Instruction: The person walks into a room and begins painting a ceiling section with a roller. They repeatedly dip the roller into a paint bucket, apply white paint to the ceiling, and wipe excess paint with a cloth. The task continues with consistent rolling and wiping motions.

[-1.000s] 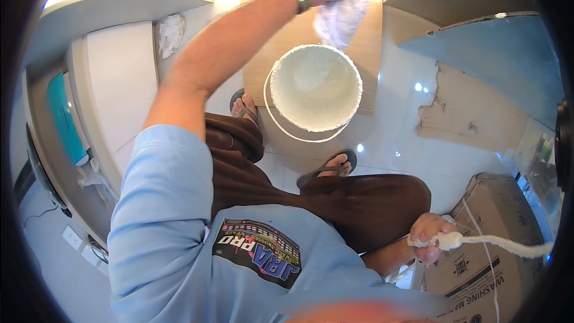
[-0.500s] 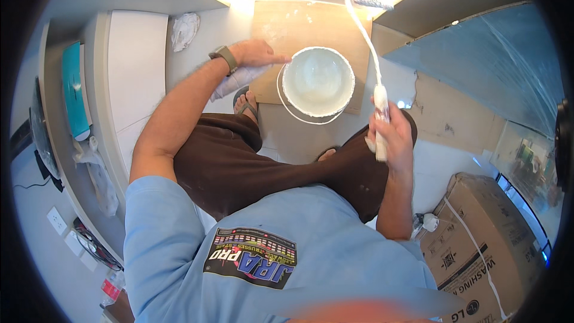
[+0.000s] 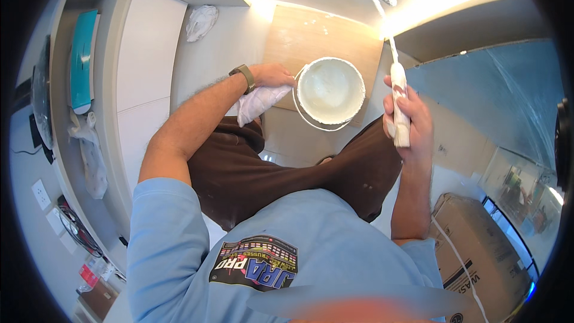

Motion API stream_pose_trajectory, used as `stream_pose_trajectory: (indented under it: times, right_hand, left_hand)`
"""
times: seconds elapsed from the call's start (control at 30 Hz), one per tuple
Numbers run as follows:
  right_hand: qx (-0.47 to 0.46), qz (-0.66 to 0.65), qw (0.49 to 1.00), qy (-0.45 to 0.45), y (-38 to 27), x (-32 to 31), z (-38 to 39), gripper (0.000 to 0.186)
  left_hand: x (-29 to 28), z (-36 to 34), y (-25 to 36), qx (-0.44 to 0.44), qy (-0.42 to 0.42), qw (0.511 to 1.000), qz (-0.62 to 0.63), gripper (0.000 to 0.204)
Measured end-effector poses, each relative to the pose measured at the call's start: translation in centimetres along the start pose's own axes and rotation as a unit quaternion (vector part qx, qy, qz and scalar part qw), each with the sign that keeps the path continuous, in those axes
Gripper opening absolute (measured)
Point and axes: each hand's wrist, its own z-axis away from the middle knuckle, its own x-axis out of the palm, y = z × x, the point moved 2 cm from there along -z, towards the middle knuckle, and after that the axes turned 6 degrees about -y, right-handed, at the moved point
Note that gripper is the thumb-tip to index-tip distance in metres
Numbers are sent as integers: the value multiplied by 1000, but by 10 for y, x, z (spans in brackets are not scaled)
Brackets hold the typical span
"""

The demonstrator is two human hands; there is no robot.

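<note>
At the middle of the view is a white bucket (image 3: pixel 330 91) of pale paint, its rim crusted and its thin handle hanging on the near side. My left hand (image 3: pixel 272 76), with a watch at the wrist, is closed at the bucket's left rim. A crumpled white cloth (image 3: pixel 260 103) hangs beneath that hand, bunched in its fingers. Whether the fingertips also grip the rim or handle is hard to see. On the right, my right hand (image 3: pixel 412 113) is wrapped round the grip of a paint roller (image 3: pixel 397 78). Its white frame points away from me, and the roller head is near the bright far wall.
Under the bucket lies a wooden board (image 3: pixel 299 33). A crumpled white plastic bag (image 3: pixel 202 23) rests beyond my left arm. Shelves with a teal box (image 3: pixel 84 60) line the left. At right stand a large cardboard box (image 3: pixel 478 245) and plastic-covered blue panelling (image 3: pixel 484 84).
The view has shifted. My right hand has moved the roller farther away and to the right. My left index finger, stretched toward the rim before, is now curled, and more of the cloth shows.
</note>
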Motion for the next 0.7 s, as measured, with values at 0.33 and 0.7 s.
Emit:
stream_pose_trajectory:
  times: [0.33,0.7]
  right_hand:
    - [18,197,977,74,23,-22,11,31]
    - [28,-30,998,53,1,12,-20,31]
  left_hand:
    - [-27,42,38,-129,-20,968,-215,60]
    - [-92,198,89,-9,391,920,-23,49]
